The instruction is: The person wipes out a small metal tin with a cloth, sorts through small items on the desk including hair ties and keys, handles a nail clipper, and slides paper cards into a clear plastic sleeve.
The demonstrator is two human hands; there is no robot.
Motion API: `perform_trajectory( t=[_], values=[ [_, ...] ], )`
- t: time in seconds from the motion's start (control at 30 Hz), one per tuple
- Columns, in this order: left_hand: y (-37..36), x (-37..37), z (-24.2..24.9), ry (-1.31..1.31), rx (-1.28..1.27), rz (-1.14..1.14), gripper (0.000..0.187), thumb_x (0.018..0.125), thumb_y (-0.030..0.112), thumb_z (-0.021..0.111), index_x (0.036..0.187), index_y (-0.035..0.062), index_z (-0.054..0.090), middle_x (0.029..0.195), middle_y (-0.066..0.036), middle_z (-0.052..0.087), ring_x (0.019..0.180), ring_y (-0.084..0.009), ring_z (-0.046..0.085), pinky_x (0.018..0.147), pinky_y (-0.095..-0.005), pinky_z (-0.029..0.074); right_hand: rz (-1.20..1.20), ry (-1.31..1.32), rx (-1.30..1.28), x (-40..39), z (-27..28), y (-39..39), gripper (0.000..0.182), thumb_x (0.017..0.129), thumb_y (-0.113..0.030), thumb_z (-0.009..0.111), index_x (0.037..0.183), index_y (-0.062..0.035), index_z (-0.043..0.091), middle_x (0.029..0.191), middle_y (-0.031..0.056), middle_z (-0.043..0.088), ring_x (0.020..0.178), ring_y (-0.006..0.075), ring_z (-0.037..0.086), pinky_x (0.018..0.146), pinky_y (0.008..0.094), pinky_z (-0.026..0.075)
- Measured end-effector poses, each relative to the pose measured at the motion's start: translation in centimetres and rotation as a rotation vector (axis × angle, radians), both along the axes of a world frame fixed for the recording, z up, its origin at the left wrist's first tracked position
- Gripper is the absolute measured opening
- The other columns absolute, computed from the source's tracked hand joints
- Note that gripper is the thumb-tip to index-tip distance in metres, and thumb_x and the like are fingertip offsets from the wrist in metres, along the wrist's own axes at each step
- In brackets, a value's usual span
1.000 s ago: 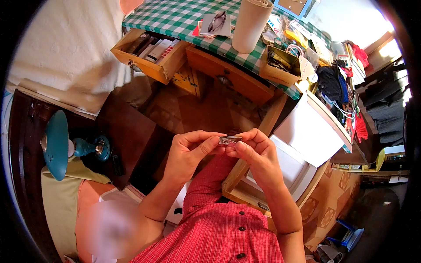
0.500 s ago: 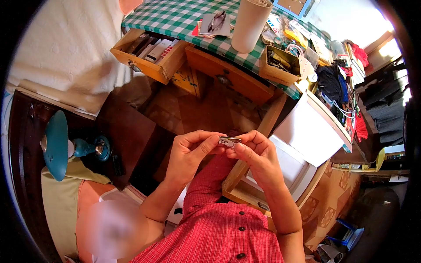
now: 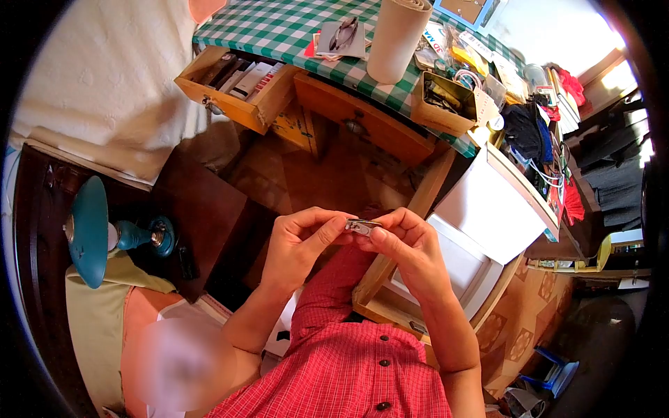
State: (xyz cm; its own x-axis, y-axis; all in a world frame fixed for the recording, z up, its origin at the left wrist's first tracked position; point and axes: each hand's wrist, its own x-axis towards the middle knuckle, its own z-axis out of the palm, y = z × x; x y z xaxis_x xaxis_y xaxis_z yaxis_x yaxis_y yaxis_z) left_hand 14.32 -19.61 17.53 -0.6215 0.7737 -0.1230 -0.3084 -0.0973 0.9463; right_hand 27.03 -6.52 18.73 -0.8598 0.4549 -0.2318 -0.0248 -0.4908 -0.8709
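Observation:
Between my two hands, above my lap, is a small silver nail clipper (image 3: 361,227). My left hand (image 3: 305,242) pinches its left end between thumb and forefinger. The thumb and fingers of my right hand (image 3: 408,244) close on its right end. The clipper lies roughly level, and my fingertips cover both its ends. Below it is my leg in red checked cloth (image 3: 327,285).
An open drawer (image 3: 373,303) holding white boxes stands right of my legs. Ahead, a desk with a green checked cloth (image 3: 279,28) has another drawer (image 3: 230,97) pulled out. A rolled sheet (image 3: 397,45) and a tin box (image 3: 446,104) stand on it. At left is a teal lamp (image 3: 90,230).
The clipper has tilted slightly, so more of its silver side shows. My right thumb has shifted a little; otherwise both hands stay in place.

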Motion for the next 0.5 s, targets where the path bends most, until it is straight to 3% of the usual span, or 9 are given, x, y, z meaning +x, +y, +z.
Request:
perform_trajectory(
  t=[0.5],
  values=[
    [-0.03, 0.03, -0.45, -0.049, 0.002, 0.008, 0.016, 0.092, 0.010, 0.060, 0.097, -0.0029, 0.068, 0.089, -0.010, 0.069, 0.079, -0.0150, 0.067, 0.074, -0.0283, 0.057, -0.003, -0.019, -0.040, -0.12, -0.06, -0.10, 0.016, 0.088, -0.009, 0.067, 0.097, -0.0003, 0.057, 0.091, 0.0085, 0.066, 0.085, 0.0124, 0.064, 0.079, 0.0250, 0.053]
  ],
)
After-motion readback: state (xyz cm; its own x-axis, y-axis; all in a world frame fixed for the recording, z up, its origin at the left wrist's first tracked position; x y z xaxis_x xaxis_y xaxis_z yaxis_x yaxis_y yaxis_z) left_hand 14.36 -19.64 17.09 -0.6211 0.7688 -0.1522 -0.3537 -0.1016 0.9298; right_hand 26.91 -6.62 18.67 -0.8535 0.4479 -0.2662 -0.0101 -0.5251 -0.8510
